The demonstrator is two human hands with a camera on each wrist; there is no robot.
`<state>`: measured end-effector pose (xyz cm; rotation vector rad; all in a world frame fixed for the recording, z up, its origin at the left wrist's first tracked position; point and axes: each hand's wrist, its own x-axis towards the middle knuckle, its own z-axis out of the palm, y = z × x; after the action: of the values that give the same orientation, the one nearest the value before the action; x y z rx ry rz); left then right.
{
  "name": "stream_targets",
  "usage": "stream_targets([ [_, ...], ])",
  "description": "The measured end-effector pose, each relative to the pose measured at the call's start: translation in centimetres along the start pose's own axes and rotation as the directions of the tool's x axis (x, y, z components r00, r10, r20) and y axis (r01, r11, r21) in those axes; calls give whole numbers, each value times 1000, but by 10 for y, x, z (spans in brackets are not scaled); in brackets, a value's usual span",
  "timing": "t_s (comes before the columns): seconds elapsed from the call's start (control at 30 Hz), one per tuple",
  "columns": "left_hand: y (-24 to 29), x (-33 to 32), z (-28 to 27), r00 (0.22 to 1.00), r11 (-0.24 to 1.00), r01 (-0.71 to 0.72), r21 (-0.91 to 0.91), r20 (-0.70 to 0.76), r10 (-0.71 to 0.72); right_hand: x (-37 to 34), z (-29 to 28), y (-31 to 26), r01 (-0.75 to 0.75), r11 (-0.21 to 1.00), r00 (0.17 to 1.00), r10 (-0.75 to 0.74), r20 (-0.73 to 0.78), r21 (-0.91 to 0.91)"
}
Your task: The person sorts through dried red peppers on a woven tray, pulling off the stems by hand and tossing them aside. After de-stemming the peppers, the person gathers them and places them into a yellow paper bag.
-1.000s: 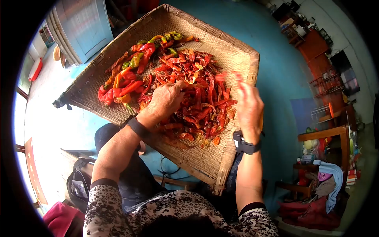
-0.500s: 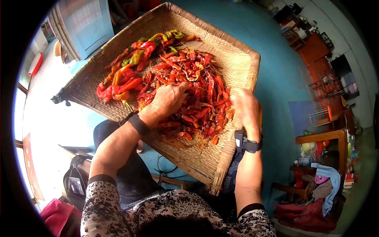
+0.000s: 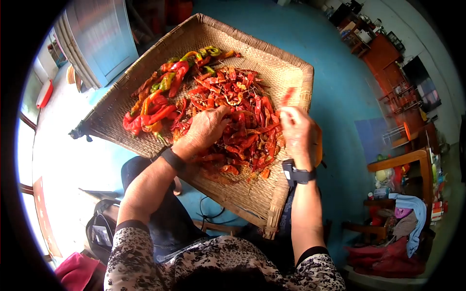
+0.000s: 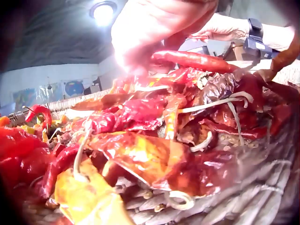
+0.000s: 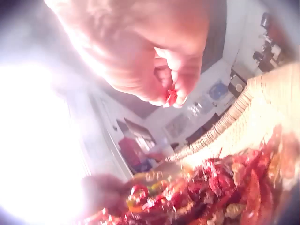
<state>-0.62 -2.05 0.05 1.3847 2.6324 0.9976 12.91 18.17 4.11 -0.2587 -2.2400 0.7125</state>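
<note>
A woven basket tray (image 3: 242, 201) holds a heap of dried red chili peppers (image 3: 247, 138), several with pale curled stems. My left hand (image 3: 206, 128) reaches into the middle of the heap. Its fingertips meet the peppers in the left wrist view, where glare hides them, and I cannot tell if they grip one. Over the tray's right side, my right hand (image 3: 297, 133) pinches a red chili pepper (image 3: 287, 95), blurred and pointing away from me. Only a small red bit of it shows between the fingertips in the right wrist view.
Fresher red and green peppers (image 3: 155, 114) lie along the tray's left side. The tray sits over my lap, above a blue floor (image 3: 335, 97). To the right stands a wooden chair (image 3: 398, 162) with clothes piled by it; a dark bag (image 3: 102, 233) is at the lower left.
My right hand's fingers have come inward, and a blurred red pepper now extends beyond them. The left hand stays at the heap. The whole view has shifted slightly.
</note>
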Motion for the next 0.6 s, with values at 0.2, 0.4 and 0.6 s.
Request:
stream_targets([
  [0.2,3,3,8,999,999,-23,-23,-22,23,6,-51,67,10,936,923,-143,-356,-351],
  [0.4,14,-1,2,950,922,80,-379,309,44,-7,-39,41,57,968,993,-31,112,-242],
  [0.6,6,0,40,930,929,-363,-68,-84,357,-21,27,-16,184,982,839,-128,528,-53],
])
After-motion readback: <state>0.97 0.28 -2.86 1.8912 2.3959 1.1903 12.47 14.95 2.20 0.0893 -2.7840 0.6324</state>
